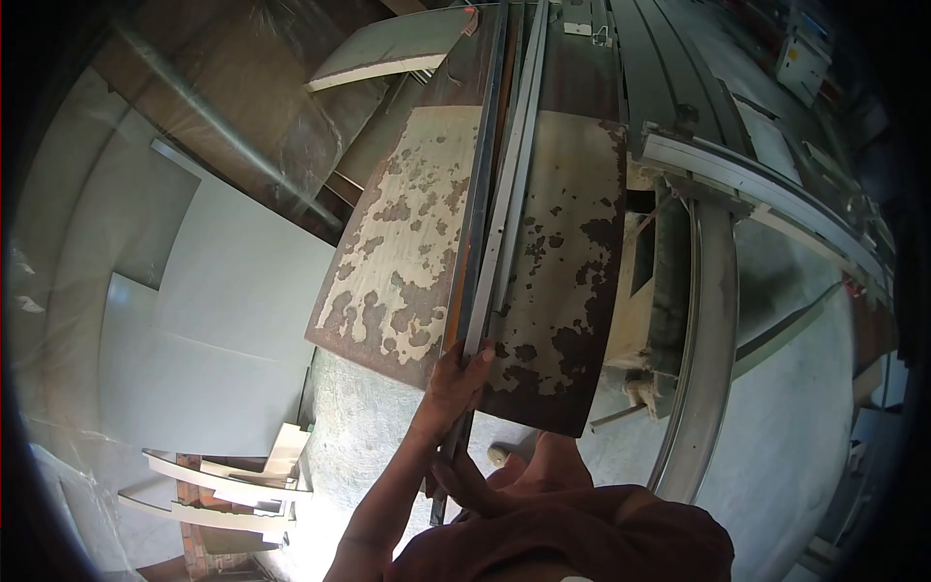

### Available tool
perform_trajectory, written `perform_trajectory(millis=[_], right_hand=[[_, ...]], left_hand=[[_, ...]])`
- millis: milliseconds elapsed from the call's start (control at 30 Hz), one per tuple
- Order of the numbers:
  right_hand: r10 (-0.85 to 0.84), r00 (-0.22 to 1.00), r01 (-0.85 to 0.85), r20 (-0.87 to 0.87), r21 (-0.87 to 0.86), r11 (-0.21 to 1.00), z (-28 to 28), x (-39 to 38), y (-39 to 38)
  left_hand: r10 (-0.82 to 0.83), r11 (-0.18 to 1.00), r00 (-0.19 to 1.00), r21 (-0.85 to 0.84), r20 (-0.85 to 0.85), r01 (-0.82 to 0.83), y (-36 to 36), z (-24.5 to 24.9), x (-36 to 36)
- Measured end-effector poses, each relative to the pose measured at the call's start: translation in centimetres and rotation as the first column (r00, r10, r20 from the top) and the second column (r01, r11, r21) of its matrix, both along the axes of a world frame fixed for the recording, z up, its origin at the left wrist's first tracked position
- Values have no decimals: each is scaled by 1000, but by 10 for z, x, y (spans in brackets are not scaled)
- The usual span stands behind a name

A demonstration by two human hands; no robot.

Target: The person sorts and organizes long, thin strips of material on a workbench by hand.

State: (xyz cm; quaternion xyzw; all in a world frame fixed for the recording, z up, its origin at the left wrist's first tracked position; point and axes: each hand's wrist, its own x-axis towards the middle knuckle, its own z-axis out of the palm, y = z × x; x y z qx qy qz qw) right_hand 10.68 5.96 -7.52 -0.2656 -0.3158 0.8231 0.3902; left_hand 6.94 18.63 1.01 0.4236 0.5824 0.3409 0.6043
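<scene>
Several long, narrow metal bars (495,233) lie lengthwise over a worn tabletop (388,252) with peeling pale paint. One is dark, others are light grey, and their near ends stick out past the table's front edge. My left hand (454,386) is closed around the bars at that edge, its thumb along the light grey one. Closer to my body, my right hand (464,483) is closed on the bars' near ends from the side. Its fingers are dark and partly hidden.
A metal rail (703,330) runs along the right, joined to a crosswise beam (766,179). Large pale sheets (233,272) lean on the left, with curved wooden pieces (228,475) below them. A curved panel (388,48) rests behind the table. Machinery stands at the far right.
</scene>
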Motion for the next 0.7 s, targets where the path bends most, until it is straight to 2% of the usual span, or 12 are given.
perform_trajectory(millis=[200, 267, 500, 567, 600, 667, 700], right_hand=[[-57, 998, 57, -2, 43, 997, 0, 2, 3], [-33, 998, 32, 59, 19, 999, 2, 3, 6], [11, 997, -11, 78, 4, 1000, 3, 5, 5], [-89, 995, 92, -41, 80, 993, -4, -1, 6], [-82, 996, 85, -37, 80, 993, -3, -1, 6], [-100, 988, 99, 115, 13, 995, 0, 0, 7], [-82, 989, 83, 126, 3, 997, 1, 4, 9]], left_hand=[[7, 999, 998, -51, 54, -4, 4, -9, -4], [31, 999, 998, -45, 59, -29, 3, -4, -3], [38, 999, 997, -8, 60, -37, 3, -1, -3], [0, 1000, 998, -19, 65, 2, 7, -14, -8], [7, 1000, 998, -19, 69, -5, 9, -22, -10], [-14, 996, 996, -86, 85, 22, 11, -38, -15], [3, 995, 995, -98, 95, 6, 10, -44, -14]])
